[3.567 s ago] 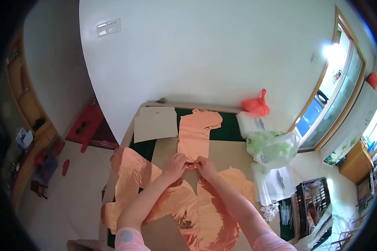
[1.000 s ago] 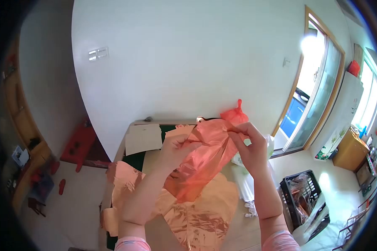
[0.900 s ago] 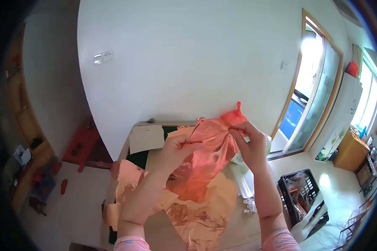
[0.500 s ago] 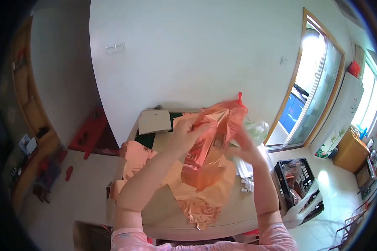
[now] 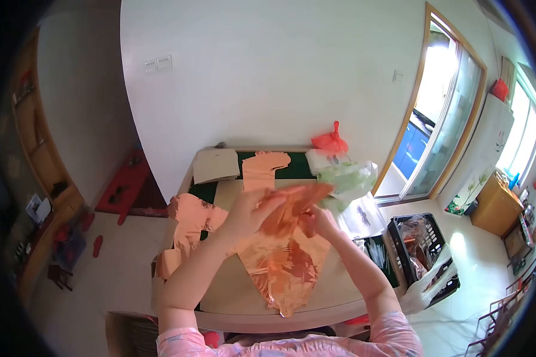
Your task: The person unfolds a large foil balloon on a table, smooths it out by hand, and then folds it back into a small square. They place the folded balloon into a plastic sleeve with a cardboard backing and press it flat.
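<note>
Both hands are raised over the table, with a crumpled, folded rose-gold foil balloon (image 5: 295, 202) between them. My left hand (image 5: 253, 208) is closed on its left side, the fingers partly blurred. My right hand (image 5: 323, 222) pinches its lower right edge. Beneath them a flat rose-gold foil balloon (image 5: 286, 273) lies on the table, its narrow end and small tab pointing toward me. Another flat foil piece (image 5: 198, 215) lies to the left, and one more foil piece (image 5: 265, 163) is at the back.
The table (image 5: 220, 300) bears a beige folded board (image 5: 216, 165) at back left. At the right are a red tied bag (image 5: 330, 141), a pale green plastic bag (image 5: 348, 181) and clear packets (image 5: 361, 217). A black crate (image 5: 393, 238) with plastic wrapping stands beside the table.
The held foil was upright and spread taller, and is now lower and more bunched. My right hand, blurred and apart from it before, has come in and closed on its edge.
</note>
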The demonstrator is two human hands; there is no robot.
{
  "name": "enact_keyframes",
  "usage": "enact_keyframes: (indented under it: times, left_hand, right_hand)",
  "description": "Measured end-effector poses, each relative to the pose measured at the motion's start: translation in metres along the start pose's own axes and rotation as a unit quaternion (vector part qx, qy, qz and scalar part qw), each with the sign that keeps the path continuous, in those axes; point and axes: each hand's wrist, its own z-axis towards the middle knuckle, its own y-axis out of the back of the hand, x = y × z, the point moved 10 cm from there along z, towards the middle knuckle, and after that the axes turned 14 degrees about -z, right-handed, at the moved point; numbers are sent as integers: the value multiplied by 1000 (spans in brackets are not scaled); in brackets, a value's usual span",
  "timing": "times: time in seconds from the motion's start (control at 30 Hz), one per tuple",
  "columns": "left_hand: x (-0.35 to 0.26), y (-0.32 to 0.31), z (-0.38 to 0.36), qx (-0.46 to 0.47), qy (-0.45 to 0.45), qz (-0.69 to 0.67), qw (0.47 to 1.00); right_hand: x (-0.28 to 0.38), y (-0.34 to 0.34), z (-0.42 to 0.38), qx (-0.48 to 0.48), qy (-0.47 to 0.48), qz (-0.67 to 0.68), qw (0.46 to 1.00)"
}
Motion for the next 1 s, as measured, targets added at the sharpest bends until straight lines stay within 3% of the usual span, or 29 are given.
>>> enact_keyframes:
  times: [0.03,0.1,0.17,0.23,0.27,0.37,0.43,0.77,1.0]
  left_hand:
    - [2,-4,-11,13,2,7,1000]
    - [-11,-21,-42,35,-117,120,985]
    - [43,-26,-84,69,-68,138,986]
    - [96,-49,-143,75,-148,309,937]
    - [127,-54,-158,91,-111,320,937]
    - [197,-63,-191,122,-12,344,931]
    - [220,-65,-199,127,27,356,925]
    - [230,-64,-204,97,0,362,927]
    - [214,-49,-193,48,33,293,954]
  right_hand:
    - [-7,8,5,-30,-23,-13,999]
    - [-9,18,10,-66,0,-58,996]
    - [-17,18,11,-123,36,-111,985]
    - [-30,-4,10,-201,87,-170,961]
    - [-40,-24,11,-117,61,-179,975]
    - [-68,-72,3,-56,27,-277,959]
    - [-81,-89,-13,-13,-24,-241,970]
    - [-61,-93,-124,-63,-43,-148,986]
    - [-62,-94,-126,-67,-52,-146,986]
